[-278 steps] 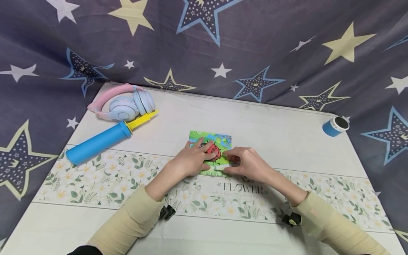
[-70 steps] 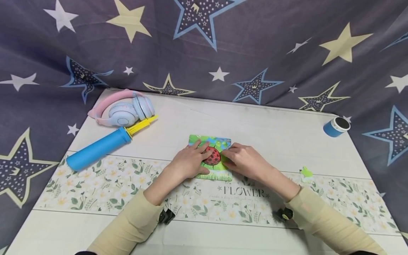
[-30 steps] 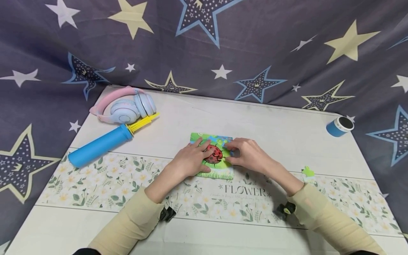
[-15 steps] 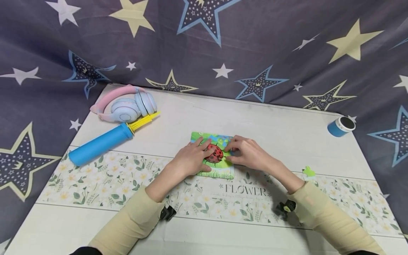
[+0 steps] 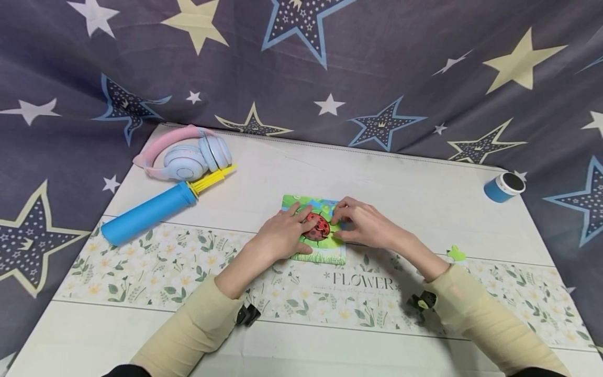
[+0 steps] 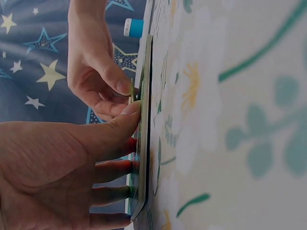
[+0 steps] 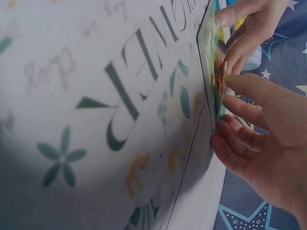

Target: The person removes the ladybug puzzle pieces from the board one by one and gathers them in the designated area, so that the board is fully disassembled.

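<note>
A ladybug jigsaw puzzle (image 5: pixel 317 256) in a flat tray lies on the table, partly covered by both hands. My left hand (image 5: pixel 281 235) rests on its left side with the fingers spread, the fingertips on the red ladybug. At the right side of the puzzle, my right hand (image 5: pixel 367 225) pinches a thin puzzle piece (image 7: pixel 222 84) between thumb and forefinger. That piece stands tilted up from the tray in the right wrist view; its printed face is mostly hidden. Apart from the tray, a green puzzle piece (image 5: pixel 456 253) lies on the table to the right.
Pink and blue headphones (image 5: pixel 183 157) lie at the back left, against a blue hand pump (image 5: pixel 151 213) with a yellow nozzle end. A blue jar (image 5: pixel 504 187) with a white rim stands at the far right. A star-print curtain (image 5: pixel 301 68) hangs behind the table.
Since the oldest frame, a green piece has come to lie right of the tray. The right hand now pinches another piece at the puzzle's right side, and shifted slightly upward. The left hand stayed.
</note>
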A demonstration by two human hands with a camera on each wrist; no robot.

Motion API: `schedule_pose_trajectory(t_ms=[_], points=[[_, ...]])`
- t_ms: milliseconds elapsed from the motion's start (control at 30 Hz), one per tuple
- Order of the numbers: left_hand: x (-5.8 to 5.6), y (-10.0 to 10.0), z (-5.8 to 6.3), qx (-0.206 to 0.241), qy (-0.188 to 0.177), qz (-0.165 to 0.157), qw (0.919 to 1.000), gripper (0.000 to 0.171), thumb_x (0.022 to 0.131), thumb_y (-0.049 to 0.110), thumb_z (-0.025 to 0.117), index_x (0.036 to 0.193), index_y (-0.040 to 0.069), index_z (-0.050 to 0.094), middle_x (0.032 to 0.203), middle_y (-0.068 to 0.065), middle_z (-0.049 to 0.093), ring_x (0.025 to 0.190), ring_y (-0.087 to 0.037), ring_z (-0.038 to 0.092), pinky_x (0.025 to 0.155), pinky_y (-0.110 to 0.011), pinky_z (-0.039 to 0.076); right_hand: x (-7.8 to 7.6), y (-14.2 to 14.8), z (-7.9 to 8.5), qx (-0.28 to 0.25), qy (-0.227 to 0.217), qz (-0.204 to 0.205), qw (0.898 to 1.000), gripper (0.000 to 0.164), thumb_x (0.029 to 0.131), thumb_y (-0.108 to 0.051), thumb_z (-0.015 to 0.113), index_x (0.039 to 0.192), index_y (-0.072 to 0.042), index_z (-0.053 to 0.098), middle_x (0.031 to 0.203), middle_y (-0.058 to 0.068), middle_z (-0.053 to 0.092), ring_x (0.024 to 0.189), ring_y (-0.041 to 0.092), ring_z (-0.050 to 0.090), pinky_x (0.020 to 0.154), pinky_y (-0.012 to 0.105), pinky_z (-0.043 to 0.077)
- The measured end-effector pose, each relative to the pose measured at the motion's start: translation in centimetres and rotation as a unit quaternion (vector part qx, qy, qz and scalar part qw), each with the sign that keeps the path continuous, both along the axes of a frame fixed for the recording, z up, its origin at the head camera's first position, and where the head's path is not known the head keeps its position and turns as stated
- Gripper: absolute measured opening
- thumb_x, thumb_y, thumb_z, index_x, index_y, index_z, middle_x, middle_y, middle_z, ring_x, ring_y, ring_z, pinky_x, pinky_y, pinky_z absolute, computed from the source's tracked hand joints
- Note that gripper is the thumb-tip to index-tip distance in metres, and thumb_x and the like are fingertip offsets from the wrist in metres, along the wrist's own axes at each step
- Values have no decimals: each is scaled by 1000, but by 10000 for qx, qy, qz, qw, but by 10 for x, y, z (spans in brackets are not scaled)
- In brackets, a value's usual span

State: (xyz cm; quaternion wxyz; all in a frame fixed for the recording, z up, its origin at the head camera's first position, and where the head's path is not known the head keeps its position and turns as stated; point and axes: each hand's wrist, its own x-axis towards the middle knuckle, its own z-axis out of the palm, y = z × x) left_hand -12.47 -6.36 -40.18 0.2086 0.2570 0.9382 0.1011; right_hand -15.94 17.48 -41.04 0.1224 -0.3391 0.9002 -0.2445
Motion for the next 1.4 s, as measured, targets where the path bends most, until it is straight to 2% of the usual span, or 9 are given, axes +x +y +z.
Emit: schedule_pose_trajectory(t_ms=[133,467,733,933,1133,1400], points=[[0,0,0,-23,19,-15,10000,77,94,48,70,159,21,40,174,-5,18,163,-33,11,130,-54,24,-1,-1,1,27,13,-24,10000,17,91,-20,78,106,-12,75,119,5,67,100,18,69,87,37,61],[-1,1,-1,-63,-11,24,10000,79,94,49,70,160,22,38,174,-5,17,163,-32,10,129,-54,24,1,-1,1,-3,423,-170,9990,24,86,-20,82,107,-12,77,107,2,74,88,14,68,78,32,58],[0,0,1,-28,9,30,10000,79,93,49,71,160,21,39,174,-5,16,163,-33,11,129,-55,25,4,8,2,-175,632,-498,9966,39,81,-18,87,118,-10,74,112,4,76,99,20,71,88,39,61],[0,0,0,8,-5,44,10000,79,93,48,70,160,21,38,174,-5,16,163,-33,10,129,-55,24,4,22,3,-325,796,-629,9943,46,79,-16,87,123,-9,73,114,5,76,100,21,72,88,40,61],[1,1,0,78,-21,74,9999,79,93,47,71,160,20,38,174,-5,16,163,-33,10,130,-53,22,4,46,5,-397,766,-821,9929,46,79,-15,86,122,-8,72,112,6,77,98,24,73,85,41,62],[2,0,0,75,-16,74,9999,79,94,46,71,160,20,38,174,-5,16,163,-32,10,130,-53,23,4,80,8,-390,834,-1058,9901,44,80,-10,85,122,-6,72,113,8,76,102,28,73,89,47,61]])
